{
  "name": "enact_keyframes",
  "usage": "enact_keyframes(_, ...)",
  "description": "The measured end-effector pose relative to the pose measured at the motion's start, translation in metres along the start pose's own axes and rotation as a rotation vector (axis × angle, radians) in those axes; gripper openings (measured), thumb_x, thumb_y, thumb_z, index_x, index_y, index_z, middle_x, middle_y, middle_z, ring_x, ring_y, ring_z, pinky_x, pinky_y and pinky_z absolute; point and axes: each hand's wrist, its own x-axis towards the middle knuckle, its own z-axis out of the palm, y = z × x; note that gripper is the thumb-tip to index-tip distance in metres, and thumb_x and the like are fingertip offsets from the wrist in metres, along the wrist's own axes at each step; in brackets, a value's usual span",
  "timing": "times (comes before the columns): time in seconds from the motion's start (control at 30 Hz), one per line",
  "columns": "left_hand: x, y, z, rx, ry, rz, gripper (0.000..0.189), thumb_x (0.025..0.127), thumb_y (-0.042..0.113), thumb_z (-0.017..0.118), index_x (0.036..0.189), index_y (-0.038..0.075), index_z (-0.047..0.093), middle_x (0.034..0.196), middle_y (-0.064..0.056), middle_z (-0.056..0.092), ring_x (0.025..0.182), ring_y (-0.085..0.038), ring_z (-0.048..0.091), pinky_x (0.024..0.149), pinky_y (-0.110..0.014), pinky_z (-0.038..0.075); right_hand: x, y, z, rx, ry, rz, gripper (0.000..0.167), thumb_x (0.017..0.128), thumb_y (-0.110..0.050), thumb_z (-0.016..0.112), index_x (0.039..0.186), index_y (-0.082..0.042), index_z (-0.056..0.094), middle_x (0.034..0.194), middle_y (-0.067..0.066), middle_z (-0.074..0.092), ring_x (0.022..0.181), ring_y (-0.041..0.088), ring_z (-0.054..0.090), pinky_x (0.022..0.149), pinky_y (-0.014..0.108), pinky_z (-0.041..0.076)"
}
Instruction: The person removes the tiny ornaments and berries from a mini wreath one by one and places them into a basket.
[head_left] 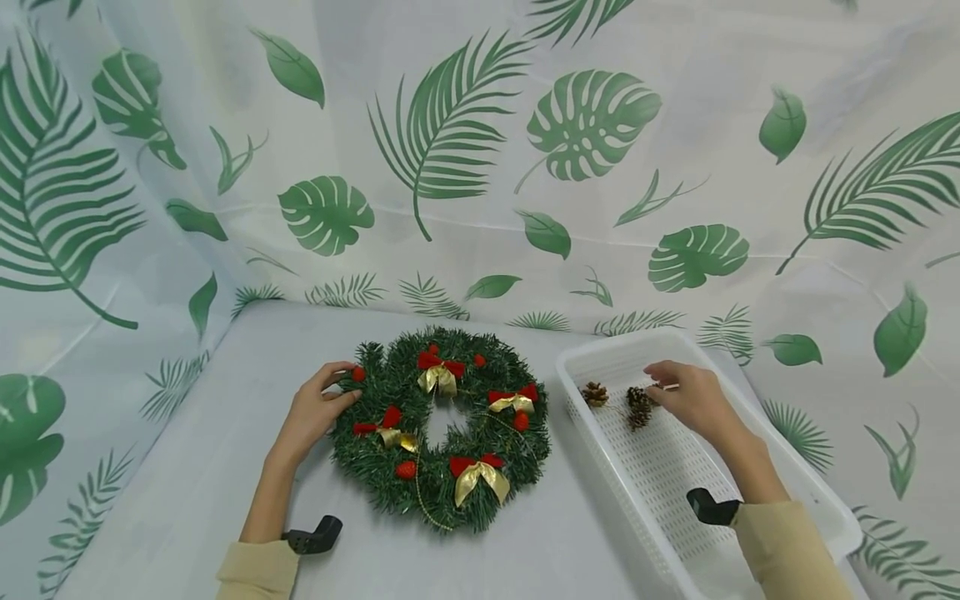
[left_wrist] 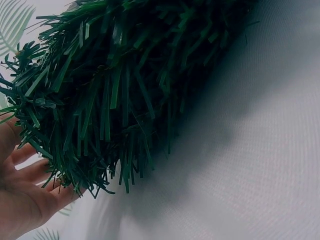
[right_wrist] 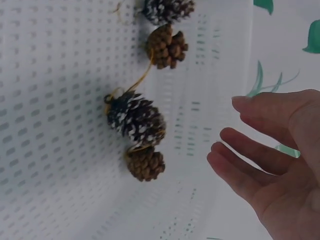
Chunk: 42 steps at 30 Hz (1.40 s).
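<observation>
Wreath: round green tinsel wreath (head_left: 480, 429) lying on a white cloth-covered table (head_left: 367, 554), between the left hand and the basket.
Wreath trim: four red-and-gold ribbon bows (head_left: 480, 477) spaced around the ring; small red balls (head_left: 406, 470) among the strands; thin gold bead string (head_left: 423, 493) trailing across the near part.
Left hand: left hand (head_left: 315, 406) at the wreath's outer left edge, fingers loosely spread and touching the tinsel beside one red ball; fingertips partly hidden by strands in the wrist view.
Right hand: right hand (right_wrist: 277, 150) over the far end of the basket, thumb well apart from the fingers, nothing held; in its wrist view a gap separates the fingertips from the cones.
Basket: long white perforated plastic basket (head_left: 667, 487), just right of the wreath.
Cones: four in the right wrist view, inside the basket; two dark white-tipped pine cones (right_wrist: 136, 119), two plain brown pine cones (right_wrist: 145, 164), the topmost cut off by the frame edge. Gold cord (right_wrist: 142, 78) attached.
Wrists: beige sleeves (head_left: 787, 542), black wrist devices (head_left: 315, 537).
Backdrop: white cloth with green leaf print (head_left: 480, 237).
</observation>
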Motion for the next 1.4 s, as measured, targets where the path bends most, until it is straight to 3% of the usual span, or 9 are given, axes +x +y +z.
enact_keyframes(0.5, 0.0, 0.0, 0.001, 0.008, 0.0, -0.004, 0.056, 0.103, 0.023, 0.065, 0.154, 0.014, 0.043, 0.163, -0.027, 0.032, 0.139, -0.051, 0.048, 0.105, -0.062, 0.047, -0.023, -0.04, 0.0, 0.04, 0.043, -0.102, 0.031, 0.091, -0.005, 0.077, 0.119, 0.005, 0.071, 0.108, 0.025, 0.074, 0.093, 0.04, 0.074, 0.077, 0.052, 0.061)
enact_keyframes(0.93, -0.001, 0.003, 0.002, 0.004, 0.016, -0.001, 0.054, 0.103, 0.023, 0.065, 0.153, 0.015, 0.046, 0.162, -0.026, 0.033, 0.139, -0.051, 0.048, 0.105, -0.063, 0.047, -0.035, -0.076, 0.01, 0.083, 0.176, -0.258, 0.029, 0.084, 0.005, 0.079, 0.113, 0.001, 0.074, 0.105, 0.017, 0.076, 0.086, 0.033, 0.076, 0.069, 0.039, 0.063)
enact_keyframes(1.4, -0.002, 0.005, 0.002, -0.007, 0.014, -0.013, 0.053, 0.103, 0.021, 0.065, 0.152, 0.015, 0.046, 0.163, -0.026, 0.033, 0.139, -0.05, 0.048, 0.106, -0.062, 0.047, -0.047, -0.101, 0.026, 0.163, 0.219, -0.337, 0.037, 0.077, 0.012, 0.083, 0.11, -0.002, 0.074, 0.104, 0.011, 0.077, 0.088, 0.029, 0.075, 0.074, 0.033, 0.063)
